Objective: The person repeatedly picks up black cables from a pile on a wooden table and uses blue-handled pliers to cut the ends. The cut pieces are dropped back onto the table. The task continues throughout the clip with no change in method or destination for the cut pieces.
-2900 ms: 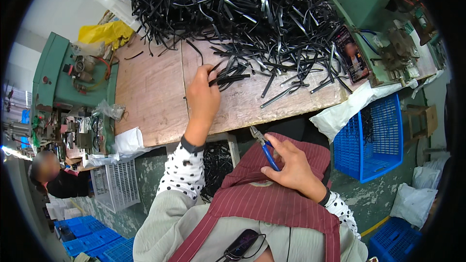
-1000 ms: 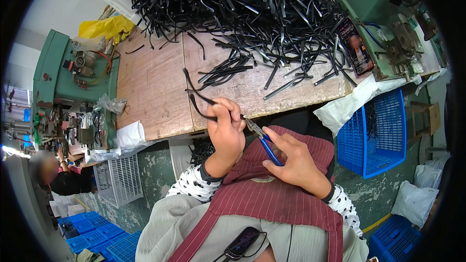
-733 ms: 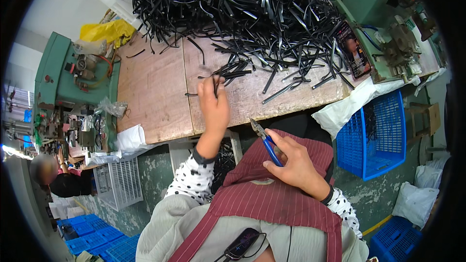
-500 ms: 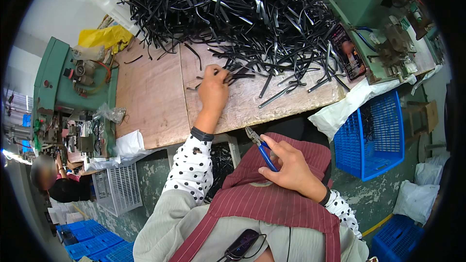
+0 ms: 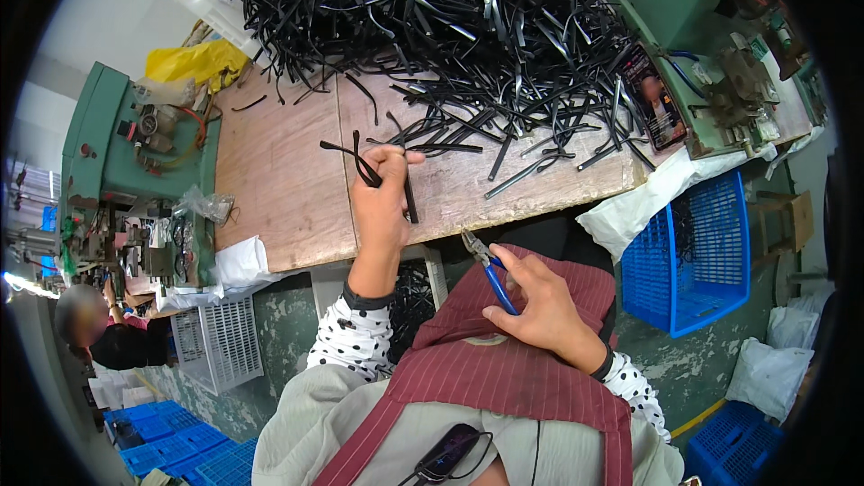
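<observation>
Black strips (image 5: pixel 363 169), several: grasped in left hand (image 5: pixel 382 207), above wooden table (image 5: pixel 279 198); ends splay toward its 10, 11 and 5 o'clock. Half a second ago: hand nearer the heap, ends barely visible. Blue-handled pliers (image 5: pixel 500 288): at its 4 o'clock, gripped by right hand (image 5: pixel 547 308), unchanged. Heap (image 5: pixel 432 27): around 12 to 1 o'clock.

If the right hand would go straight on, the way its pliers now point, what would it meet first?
Probably the front edge of the table, just beyond the tips of the pliers. Whether the right hand is low enough to touch it is unclear.
</observation>
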{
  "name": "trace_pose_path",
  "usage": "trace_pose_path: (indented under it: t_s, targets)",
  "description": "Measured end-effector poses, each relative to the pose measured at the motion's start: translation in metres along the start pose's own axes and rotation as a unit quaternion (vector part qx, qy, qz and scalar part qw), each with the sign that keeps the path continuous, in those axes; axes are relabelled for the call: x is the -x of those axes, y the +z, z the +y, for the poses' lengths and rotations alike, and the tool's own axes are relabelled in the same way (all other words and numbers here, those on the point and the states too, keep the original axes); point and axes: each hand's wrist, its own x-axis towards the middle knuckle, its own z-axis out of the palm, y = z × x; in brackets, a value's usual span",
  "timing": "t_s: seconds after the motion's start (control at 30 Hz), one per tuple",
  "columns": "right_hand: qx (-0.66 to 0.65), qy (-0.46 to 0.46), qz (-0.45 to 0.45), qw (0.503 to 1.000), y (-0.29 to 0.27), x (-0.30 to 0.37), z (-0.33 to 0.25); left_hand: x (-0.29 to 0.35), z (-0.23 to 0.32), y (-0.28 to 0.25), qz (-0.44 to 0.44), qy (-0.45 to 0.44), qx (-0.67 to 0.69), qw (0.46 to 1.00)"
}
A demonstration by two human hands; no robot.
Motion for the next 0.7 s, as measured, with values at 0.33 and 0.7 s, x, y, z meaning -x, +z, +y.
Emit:
trace_pose_path:
  t_s: [0.33, 0.7]
  targets:
    - [0.053, -0.058, 0.073, 0.994, 0.002, 0.001, 0.006, 0.017, -0.030, -0.003, -0.050, 0.013, -0.051, 0.997]
    - [0.208, -0.142, 0.099, 0.963, -0.003, -0.006, -0.013, 0.030, 0.034, 0.018, -0.219, -0.255, 0.160, 0.928]
